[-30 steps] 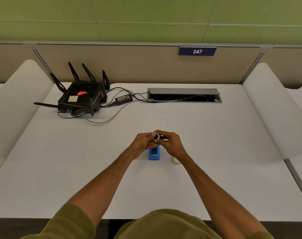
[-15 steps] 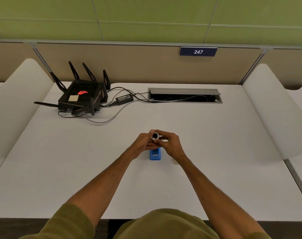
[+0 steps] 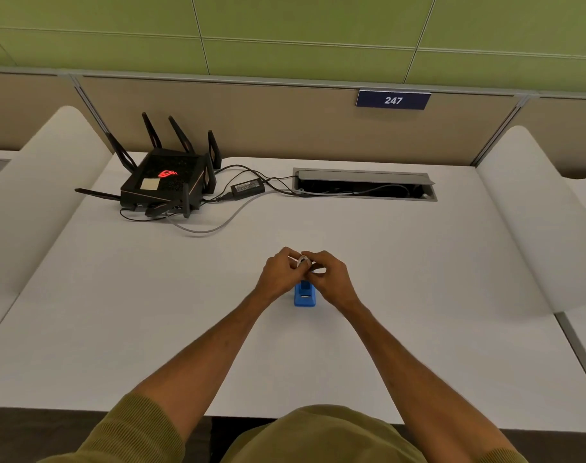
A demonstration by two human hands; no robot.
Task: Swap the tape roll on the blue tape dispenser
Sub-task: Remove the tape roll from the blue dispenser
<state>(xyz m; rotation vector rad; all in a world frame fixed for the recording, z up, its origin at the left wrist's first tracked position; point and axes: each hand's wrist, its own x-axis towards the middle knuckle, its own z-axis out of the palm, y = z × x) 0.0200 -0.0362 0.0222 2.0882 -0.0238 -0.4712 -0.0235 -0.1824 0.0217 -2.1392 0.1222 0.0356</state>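
Observation:
A small blue tape dispenser (image 3: pixel 305 295) stands on the white desk (image 3: pixel 151 312), its far end hidden under my hands. My left hand (image 3: pixel 280 274) and my right hand (image 3: pixel 331 279) meet just above and behind it. Their fingertips pinch a small whitish tape roll (image 3: pixel 303 260) between them. Most of the roll is hidden by fingers. The second roll seen earlier beside the dispenser is hidden behind my right wrist.
A black router (image 3: pixel 164 182) with antennas sits at the back left, with a power brick (image 3: pixel 248 188) and cables running to an open cable tray (image 3: pixel 365 185) in the desk. Beige dividers stand at both sides. A sign (image 3: pixel 392 100) reads 247.
Both hands stay joined over the dispenser. The roll has turned between the fingers, so its dark hole no longer faces me, and the roll beside my right wrist has gone out of sight.

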